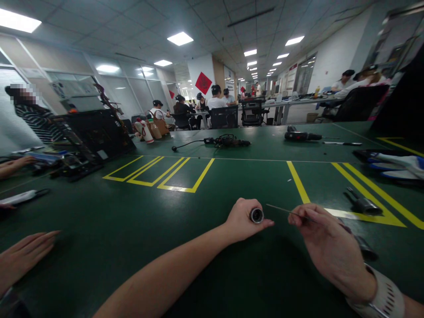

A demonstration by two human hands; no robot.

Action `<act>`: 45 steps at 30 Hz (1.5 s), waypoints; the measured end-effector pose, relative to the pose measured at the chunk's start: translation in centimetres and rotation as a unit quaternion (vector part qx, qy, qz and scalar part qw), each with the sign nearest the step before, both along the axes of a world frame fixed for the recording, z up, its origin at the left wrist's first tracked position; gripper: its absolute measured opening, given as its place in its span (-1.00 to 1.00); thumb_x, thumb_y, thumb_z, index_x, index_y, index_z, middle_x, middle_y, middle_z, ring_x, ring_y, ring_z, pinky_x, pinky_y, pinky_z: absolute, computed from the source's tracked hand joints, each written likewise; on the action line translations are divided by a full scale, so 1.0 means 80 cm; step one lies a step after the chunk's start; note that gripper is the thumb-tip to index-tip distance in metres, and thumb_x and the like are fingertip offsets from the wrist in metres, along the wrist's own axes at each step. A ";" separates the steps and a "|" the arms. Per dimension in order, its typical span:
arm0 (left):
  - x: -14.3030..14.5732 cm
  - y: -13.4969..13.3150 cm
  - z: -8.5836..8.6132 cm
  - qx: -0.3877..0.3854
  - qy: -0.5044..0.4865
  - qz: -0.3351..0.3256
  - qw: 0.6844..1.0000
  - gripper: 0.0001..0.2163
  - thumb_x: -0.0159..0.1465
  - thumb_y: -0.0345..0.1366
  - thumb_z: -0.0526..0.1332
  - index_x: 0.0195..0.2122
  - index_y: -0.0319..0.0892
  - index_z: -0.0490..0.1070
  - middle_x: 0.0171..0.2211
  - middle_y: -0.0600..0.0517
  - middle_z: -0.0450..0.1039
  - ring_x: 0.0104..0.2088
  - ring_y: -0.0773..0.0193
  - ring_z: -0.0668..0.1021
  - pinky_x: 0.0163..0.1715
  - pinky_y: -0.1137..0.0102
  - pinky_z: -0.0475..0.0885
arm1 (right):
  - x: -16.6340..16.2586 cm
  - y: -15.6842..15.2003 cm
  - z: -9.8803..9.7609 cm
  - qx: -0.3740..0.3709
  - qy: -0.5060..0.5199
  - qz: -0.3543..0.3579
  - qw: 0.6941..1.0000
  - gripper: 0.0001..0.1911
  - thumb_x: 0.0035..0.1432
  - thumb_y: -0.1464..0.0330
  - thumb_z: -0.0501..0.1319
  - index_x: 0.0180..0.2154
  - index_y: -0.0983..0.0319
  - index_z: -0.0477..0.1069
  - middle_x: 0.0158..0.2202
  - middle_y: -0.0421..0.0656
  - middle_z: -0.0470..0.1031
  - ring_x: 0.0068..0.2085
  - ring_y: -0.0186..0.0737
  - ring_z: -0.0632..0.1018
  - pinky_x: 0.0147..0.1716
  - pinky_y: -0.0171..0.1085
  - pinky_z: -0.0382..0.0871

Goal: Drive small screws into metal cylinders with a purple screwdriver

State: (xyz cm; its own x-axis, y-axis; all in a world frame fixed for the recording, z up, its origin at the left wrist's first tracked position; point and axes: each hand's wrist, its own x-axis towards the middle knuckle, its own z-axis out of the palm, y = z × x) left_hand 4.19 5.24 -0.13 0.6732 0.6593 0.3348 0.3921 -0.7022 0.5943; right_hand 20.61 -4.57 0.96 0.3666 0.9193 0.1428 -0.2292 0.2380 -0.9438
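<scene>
My left hand [243, 223] is closed around a hollow metal cylinder [256, 215], its round open end facing me. Most of the cylinder's body is hidden in the fist. To its right, my right hand [326, 240] pinches a thin metal rod [280, 208] whose tip points left, just apart from the cylinder. Something dark shows behind that hand at the rod's other end; its kind cannot be made out. Beyond the right hand lies a dark metal cylinder with prongs [367, 206]. Another dark cylinder [367, 248] is partly covered by my right hand.
Yellow tape [202, 176] marks the green table [132, 234]. Farther back lie a corded tool [228, 141], a black-and-red power tool [302, 136] and a pen [342, 143]. Blue-white items [394, 165] sit at right. Another person's hand [26, 256] rests at left, near a black machine [99, 132].
</scene>
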 end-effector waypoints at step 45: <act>0.005 -0.051 0.029 0.413 0.245 -0.140 0.866 -0.61 0.26 -0.02 0.02 -0.35 -0.25 0.44 -0.38 -0.08 0.42 -0.39 0.20 0.40 -0.33 0.28 0.20 | -0.019 0.000 -0.026 -0.080 -0.308 0.011 0.948 -0.72 0.24 0.30 0.15 -0.03 0.27 0.34 -0.05 -0.09 0.40 -0.14 -0.15 0.49 -0.18 -0.08 0.41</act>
